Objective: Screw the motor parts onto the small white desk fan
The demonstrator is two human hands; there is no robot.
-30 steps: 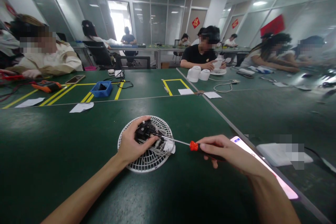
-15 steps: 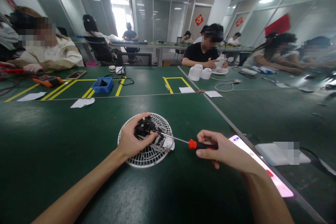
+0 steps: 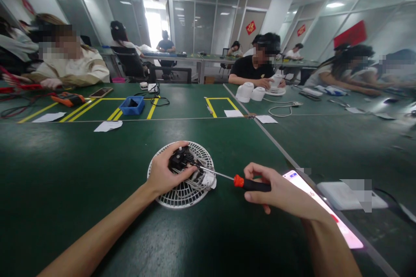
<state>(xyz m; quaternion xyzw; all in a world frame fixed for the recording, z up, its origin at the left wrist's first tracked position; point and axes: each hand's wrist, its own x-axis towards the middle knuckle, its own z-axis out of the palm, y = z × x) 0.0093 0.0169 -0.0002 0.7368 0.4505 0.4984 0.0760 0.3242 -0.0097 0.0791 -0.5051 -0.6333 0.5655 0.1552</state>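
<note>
Around a black fan motor housing is my left hand, closed, with its thumb along the near side. Beneath lies a round white fan grille, with a coiled grey-white cord on it. My right hand holds a screwdriver by its black and red handle, the fingers curled about it. The metal shaft points left, and its tip meets the motor housing beside my left thumb; what the tip touches is too small to make out.
A lit phone lies by my right forearm, beside a white box-like device. Across the table are a blue tray, paper slips and white plastic parts. A co-worker in black handles a white part opposite.
The view has shifted slightly, so the surroundings sit a little further right. Both hands keep their grip on the motor housing and the screwdriver; the right fingers have shifted slightly on the handle.
</note>
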